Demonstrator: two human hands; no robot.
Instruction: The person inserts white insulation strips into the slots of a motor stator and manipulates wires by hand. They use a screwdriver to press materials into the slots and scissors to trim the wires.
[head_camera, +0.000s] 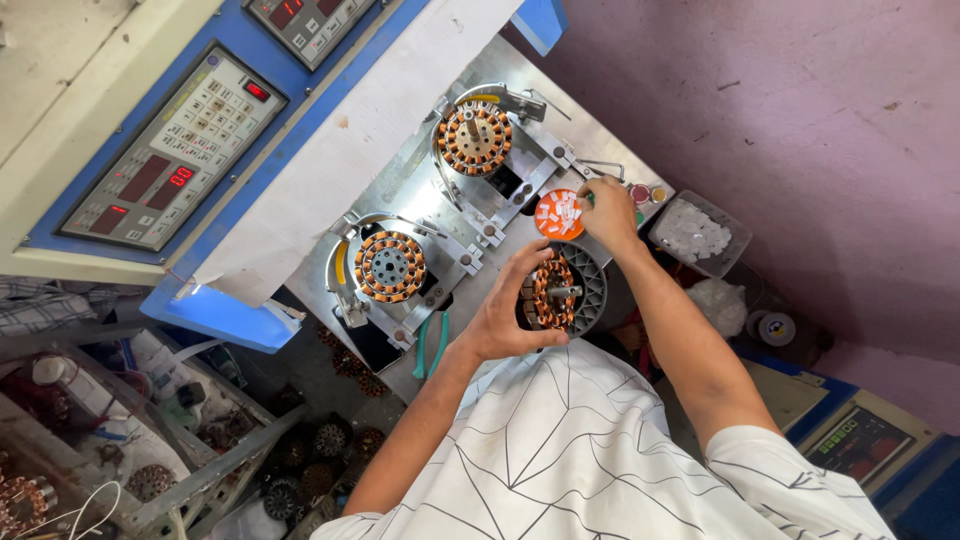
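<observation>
Left hand (505, 310) gripped stator (556, 291); right hand (608, 210) apparently pinched over orange dish (558, 214); risked snagged windings, spilled inserts

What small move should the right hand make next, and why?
Probably lift one white piece out of the orange dish and bring it to the wound stator. The right hand is at the dish's edge, fingertips over the pieces, while the left hand steadies the stator just below.
</observation>
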